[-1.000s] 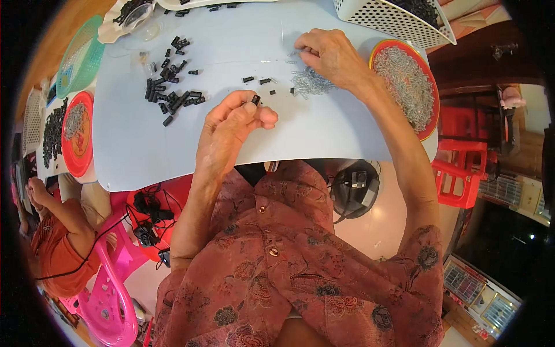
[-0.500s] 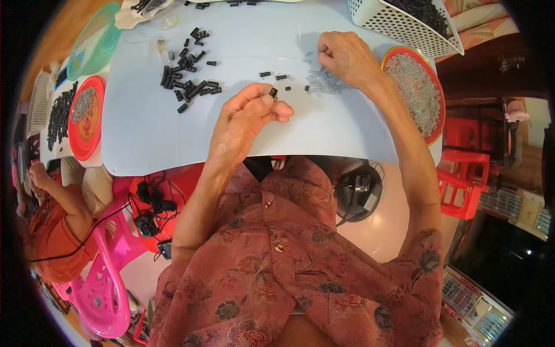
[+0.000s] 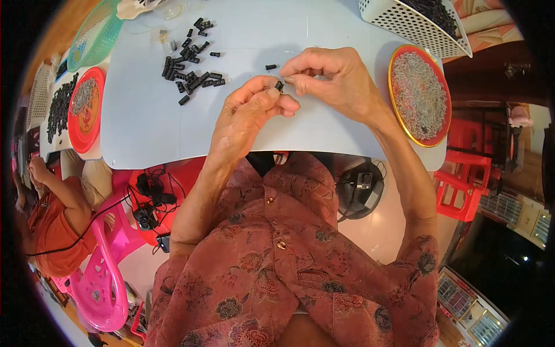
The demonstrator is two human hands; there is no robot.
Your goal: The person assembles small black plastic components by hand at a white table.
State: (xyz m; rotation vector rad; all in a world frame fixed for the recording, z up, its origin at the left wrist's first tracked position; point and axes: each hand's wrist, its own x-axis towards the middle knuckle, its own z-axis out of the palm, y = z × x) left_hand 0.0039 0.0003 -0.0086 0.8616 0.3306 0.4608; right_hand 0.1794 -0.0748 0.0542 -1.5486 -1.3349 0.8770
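Between the thumb and forefinger of my left hand (image 3: 245, 113) is a small black plastic piece (image 3: 279, 86), its end facing up. My right hand (image 3: 338, 81) pinches close against that end; whatever its fingertips hold is too small to name. Just beyond the hands lies another short black cylinder (image 3: 270, 67). A heap of black cylinders (image 3: 188, 69) is spread over the table to the left. My right hand covers the patch of table where thin metal bits lay.
The pale table (image 3: 144, 136) also carries a red, gold-rimmed tray (image 3: 395, 104) of small metal pieces and a white perforated basket (image 3: 416, 34) at right. At left are a red plate (image 3: 84, 141), a green basket (image 3: 92, 49) and a seated person (image 3: 66, 225).
My right hand has moved from the small metal bits, leftward and nearer, to the black piece. The left hand stays nearly in place, still pinching it.
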